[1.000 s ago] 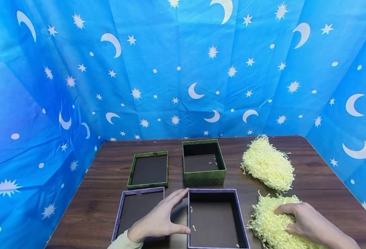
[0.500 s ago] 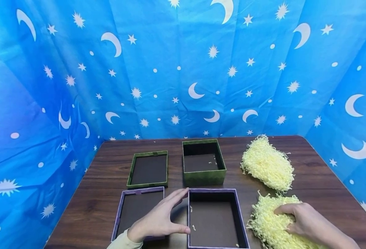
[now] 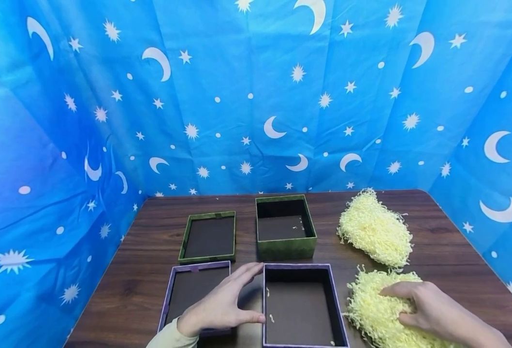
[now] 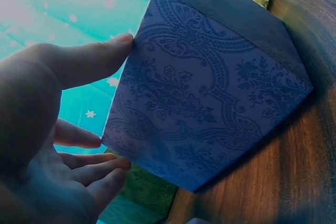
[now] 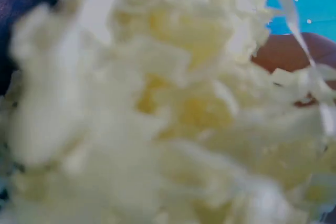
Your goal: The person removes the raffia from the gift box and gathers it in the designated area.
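Observation:
My left hand [image 3: 223, 309] touches the left side of the purple box [image 3: 337, 309], thumb and fingertips spread along its left rim. In the left wrist view the box's patterned purple side [image 4: 194, 93] faces the camera, with thumb and fingers at its edge. A few stray strips lie on the box's dark floor. My right hand [image 3: 430, 309] grips into the near pile of pale yellow shredded paper [image 3: 373, 302], its fingertips buried. Blurred shredded paper [image 5: 173, 114] fills most of the right wrist view, hiding most of that hand.
A shallow purple lid [image 3: 195, 285] lies partly under my left hand and forearm. Behind stand a shallow green lid [image 3: 185, 237] and a deep green box [image 3: 286, 248] holding a few strips. Another shredded paper pile [image 3: 375, 229] sits back right. Blue cloth [image 3: 238, 121] surrounds the table.
My right hand has shifted very slightly within the near paper pile. The left hand stays at the purple box, and the boxes and lids keep their places.

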The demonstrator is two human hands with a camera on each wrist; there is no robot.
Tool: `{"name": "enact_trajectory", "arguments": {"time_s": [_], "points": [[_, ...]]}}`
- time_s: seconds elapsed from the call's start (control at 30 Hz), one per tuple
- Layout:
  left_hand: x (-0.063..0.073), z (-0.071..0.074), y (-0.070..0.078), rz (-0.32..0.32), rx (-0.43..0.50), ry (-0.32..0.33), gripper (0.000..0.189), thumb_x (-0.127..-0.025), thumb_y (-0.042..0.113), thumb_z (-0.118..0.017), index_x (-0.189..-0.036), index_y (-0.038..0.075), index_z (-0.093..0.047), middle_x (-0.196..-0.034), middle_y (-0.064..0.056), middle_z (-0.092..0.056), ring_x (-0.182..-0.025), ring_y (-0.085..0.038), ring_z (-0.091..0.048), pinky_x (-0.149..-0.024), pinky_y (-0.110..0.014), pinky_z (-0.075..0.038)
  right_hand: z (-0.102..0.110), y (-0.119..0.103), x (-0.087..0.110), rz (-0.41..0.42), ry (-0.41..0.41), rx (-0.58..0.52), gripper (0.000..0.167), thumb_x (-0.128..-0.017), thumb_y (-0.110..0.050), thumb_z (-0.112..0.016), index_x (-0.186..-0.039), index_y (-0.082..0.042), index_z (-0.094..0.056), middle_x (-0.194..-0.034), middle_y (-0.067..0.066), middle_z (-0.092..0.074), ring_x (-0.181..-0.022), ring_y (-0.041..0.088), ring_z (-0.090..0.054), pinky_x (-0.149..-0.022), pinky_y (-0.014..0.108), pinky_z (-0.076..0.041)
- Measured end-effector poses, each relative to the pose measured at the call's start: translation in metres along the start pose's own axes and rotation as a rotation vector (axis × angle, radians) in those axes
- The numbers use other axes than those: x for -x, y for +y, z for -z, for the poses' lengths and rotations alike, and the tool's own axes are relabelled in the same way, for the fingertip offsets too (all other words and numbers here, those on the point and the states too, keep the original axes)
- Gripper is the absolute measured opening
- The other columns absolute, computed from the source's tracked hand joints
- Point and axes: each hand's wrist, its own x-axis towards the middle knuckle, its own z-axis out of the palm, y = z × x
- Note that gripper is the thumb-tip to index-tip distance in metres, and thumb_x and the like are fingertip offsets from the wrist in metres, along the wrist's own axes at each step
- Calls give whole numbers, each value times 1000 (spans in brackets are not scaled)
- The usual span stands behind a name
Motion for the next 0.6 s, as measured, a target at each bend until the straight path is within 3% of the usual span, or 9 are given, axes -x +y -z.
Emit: {"name": "enact_trajectory", "arguments": {"time_s": [0.13,0.27,0.4,0.6], "points": [[-1,3,-1,4,-40,7,92,-79,50,-77,-152,16,-32,-154,-4,-36,-135,-21,-45,-108,-44,-42,4,1,-4,52,24,48,45,-70,-8,-83,-112,-16,-70,-103,0,-73,-76,-8,-55,-63,9,-44],[-3,8,-1,16,-77,19,89,-81,52,-74,-152,18,-34,-154,-2,-37,-138,-24,-42,-108,-51,-40,9,1,-11,117,74,109,42,-71,-23,-87,-110,-21,-71,-103,-9,-72,-95,2,-65,-80,2,-44],[-5,15,-1,25,-84,21,84,-81,44,-76,-150,18,-37,-153,-3,-39,-138,-23,-42,-108,-50,-40,14,-3,-21,145,130,139,40,-69,-23,-87,-106,-23,-72,-101,-13,-71,-94,2,-67,-85,-1,-40],[-11,27,1,4,-117,36,76,-83,39,-76,-147,14,-43,-152,-2,-42,-138,-21,-42,-109,-47,-40,24,-15,-41,144,141,135,34,-75,-16,-84,-105,-25,-72,-102,-15,-70,-93,3,-67,-85,0,-41]]}}
